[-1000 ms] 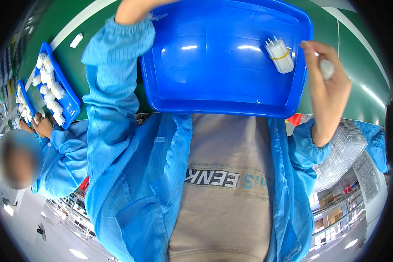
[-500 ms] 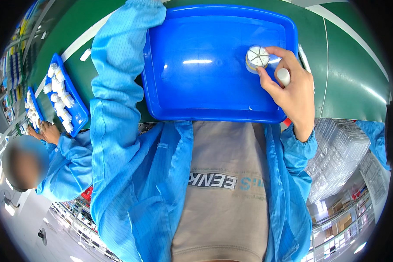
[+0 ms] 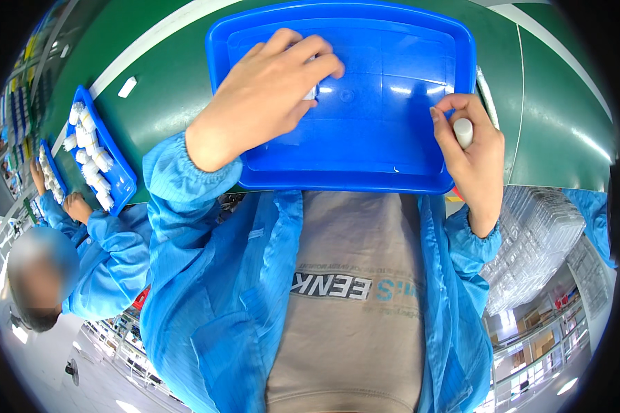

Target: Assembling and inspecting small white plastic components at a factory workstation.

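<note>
Left hand [image 3: 265, 96] curled round white piece [image 3: 311, 94], mostly hidden; blue tray [image 3: 379, 141] beneath; rightward, right hand [image 3: 481, 160] grasps white cylinder [image 3: 463, 133] against palm; loosened fingers could drop either.

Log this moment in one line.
left hand: curled over mostly hidden white item, above large blue tray | right hand: holds white cylinder, by tray's right rim

Bright, glare on blue tray [image 3: 379, 148], bent edges, black corners
</note>
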A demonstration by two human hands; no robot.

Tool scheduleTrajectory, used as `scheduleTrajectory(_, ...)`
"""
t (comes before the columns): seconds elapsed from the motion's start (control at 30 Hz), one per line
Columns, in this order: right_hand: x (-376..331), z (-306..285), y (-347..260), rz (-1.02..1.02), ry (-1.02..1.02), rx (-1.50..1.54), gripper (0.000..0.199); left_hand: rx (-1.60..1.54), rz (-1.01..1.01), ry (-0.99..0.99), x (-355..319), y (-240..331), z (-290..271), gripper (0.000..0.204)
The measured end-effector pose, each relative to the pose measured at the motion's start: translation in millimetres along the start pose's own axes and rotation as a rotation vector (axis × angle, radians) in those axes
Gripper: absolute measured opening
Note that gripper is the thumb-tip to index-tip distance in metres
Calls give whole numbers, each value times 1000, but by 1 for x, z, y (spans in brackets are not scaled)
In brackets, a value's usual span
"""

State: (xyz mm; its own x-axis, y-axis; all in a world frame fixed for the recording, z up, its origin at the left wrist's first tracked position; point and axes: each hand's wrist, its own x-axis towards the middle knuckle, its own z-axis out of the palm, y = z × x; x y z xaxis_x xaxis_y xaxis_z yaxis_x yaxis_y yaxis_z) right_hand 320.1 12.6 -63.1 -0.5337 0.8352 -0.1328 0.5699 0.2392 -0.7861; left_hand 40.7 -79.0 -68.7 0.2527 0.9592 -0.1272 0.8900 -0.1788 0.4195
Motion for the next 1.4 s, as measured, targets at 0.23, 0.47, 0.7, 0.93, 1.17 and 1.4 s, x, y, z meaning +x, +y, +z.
scheduleTrajectory(0.23, 20, 2, -7, 30, 76, 40, 18, -361, 245, 130, 15, 6, -8, 49)
scheduleTrajectory(0.47, 27, 0, 3, 44, 27, -8, 20, -304, 344, 23, 63, -12, -41, 45)
scheduleTrajectory(0.7, 21, -1, 3, 43, 31, 87, 18, 222, -64, 793, 207, -97, -83, 54)
scheduleTrajectory(0.93, 25, -1, 5, -10, 34, 100, 19, 354, -28, 894, 269, -140, -40, 34)
scheduleTrajectory(1.17, 23, -2, 13, -28, 27, 96, 19, -234, -99, 676, 231, -108, -52, 41)
scheduleTrajectory(1.4, 23, -1, 9, -7, -20, 71, 19, -206, -163, 722, 201, -131, -27, 48)
